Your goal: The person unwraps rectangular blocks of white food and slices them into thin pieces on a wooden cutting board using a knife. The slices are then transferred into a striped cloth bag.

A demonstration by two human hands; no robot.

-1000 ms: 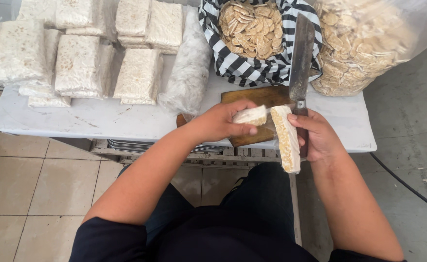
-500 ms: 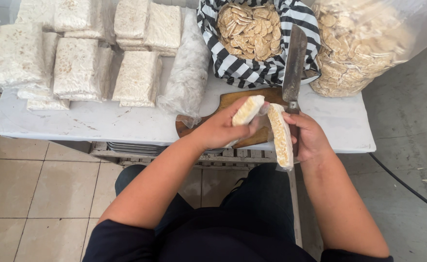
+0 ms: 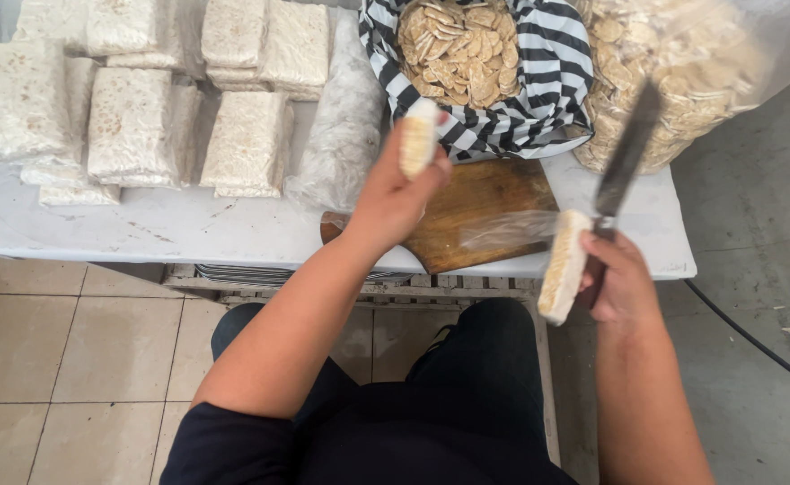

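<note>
Along the left end of the white table point(image 3: 98, 229), which stands over beige floor tiles point(image 3: 71, 359), pale wrapped blocks point(image 3: 134, 126) lie in rows. Toward the middle, the left hand point(image 3: 395, 193) is raised, closed around a short cut piece point(image 3: 419, 135) above the wooden cutting board point(image 3: 476, 211) at the front edge. Behind the board sits a striped-cloth basket of round slices point(image 3: 467, 54). By the table's right front corner the right hand point(image 3: 619, 278) grips a knife point(image 3: 624, 162) and a long pale block point(image 3: 564, 265); grey concrete floor point(image 3: 754, 269) lies beyond.
</note>
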